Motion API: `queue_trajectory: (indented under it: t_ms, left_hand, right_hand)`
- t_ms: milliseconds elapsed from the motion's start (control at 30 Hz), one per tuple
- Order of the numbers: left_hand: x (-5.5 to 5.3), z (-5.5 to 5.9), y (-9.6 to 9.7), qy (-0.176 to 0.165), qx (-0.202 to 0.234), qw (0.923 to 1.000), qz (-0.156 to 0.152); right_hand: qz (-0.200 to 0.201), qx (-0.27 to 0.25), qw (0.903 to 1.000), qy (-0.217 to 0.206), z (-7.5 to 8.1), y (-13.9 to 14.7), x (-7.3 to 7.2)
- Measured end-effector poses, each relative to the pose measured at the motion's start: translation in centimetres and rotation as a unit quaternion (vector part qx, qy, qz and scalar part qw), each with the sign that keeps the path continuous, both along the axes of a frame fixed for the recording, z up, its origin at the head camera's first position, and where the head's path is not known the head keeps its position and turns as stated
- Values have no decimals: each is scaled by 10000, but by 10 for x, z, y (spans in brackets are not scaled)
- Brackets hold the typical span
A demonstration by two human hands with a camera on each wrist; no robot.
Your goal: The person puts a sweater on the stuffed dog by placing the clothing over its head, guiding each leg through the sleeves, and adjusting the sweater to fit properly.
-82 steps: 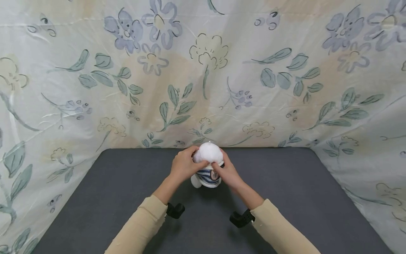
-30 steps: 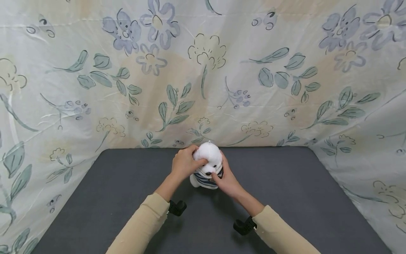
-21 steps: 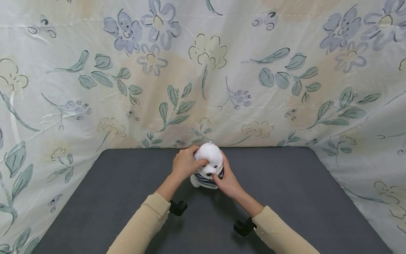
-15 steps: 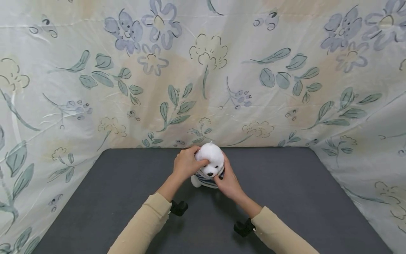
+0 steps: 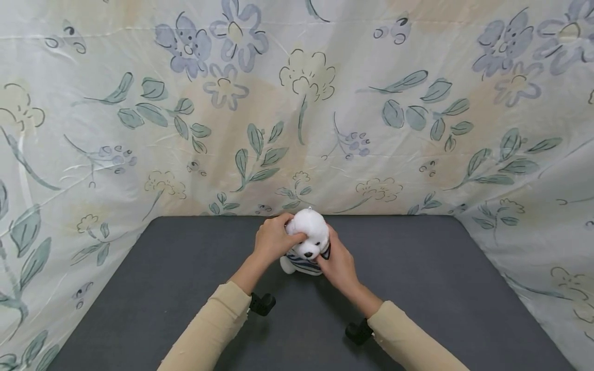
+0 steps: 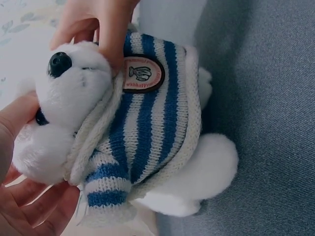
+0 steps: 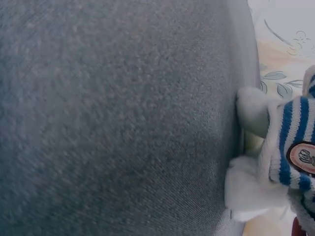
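Right hand [image 5: 339,263] grips a white plush animal [image 5: 311,245] in blue-striped knit, under its muzzle | left hand [image 5: 273,240] spans and clasps its head, thumb by an eye | it's upright, toward the grey fabric desk [image 5: 185,288]'s far edge | floral cloth [image 5: 297,129] behind

A screened-off booth was suggested by the floral-printed curtain [image 5: 352,103] hung behind and beside the grey, fabric-covered tabletop [image 5: 445,273].

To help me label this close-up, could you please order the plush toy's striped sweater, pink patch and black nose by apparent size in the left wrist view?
1. Striped sweater, clearly largest
2. Pink patch
3. Black nose, smallest
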State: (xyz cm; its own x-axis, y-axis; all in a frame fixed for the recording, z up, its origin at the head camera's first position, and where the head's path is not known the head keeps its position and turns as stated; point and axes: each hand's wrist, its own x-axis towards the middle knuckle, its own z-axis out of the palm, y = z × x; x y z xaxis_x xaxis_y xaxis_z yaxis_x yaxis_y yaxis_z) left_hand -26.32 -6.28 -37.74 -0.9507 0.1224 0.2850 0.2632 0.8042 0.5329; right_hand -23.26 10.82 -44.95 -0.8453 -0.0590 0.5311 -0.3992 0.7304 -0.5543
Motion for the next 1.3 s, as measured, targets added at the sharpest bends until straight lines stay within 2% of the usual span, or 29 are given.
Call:
queue_trajectory:
  t_ms: [100,233,333,400,600,700,1000,1300]
  left_hand:
    - [0,0,-1,-41,4,10000,-10]
    - [1,0,-2,-75,13,10000,-41]
    - [2,0,-2,-87,26,9999,-86]
    - [3,0,-2,-105,38,9999,-115]
    - [4,0,-4,-177,84,9997,-167]
    - [4,0,-6,-231,133,9994,-224]
    - [2,-4,-10,-191,189,9992,-299]
    - [3,-4,-8,-215,264,9990,-289]
  right_hand:
    - [230,2,9996,-168,3,3,1]
    - [701,-137,9954,-643,9,10,2]
    - [868,-84,9928,-824,12,18,2]
    - [877,22,9936,-705,12,22,2]
    - [877,308,9957,13,11,27,-1]
    - [852,390,9955,164,11,28,-3]
    - [838,719,9938,144,12,32,-9]
    - [766,687,9947,48,6,37,-13]
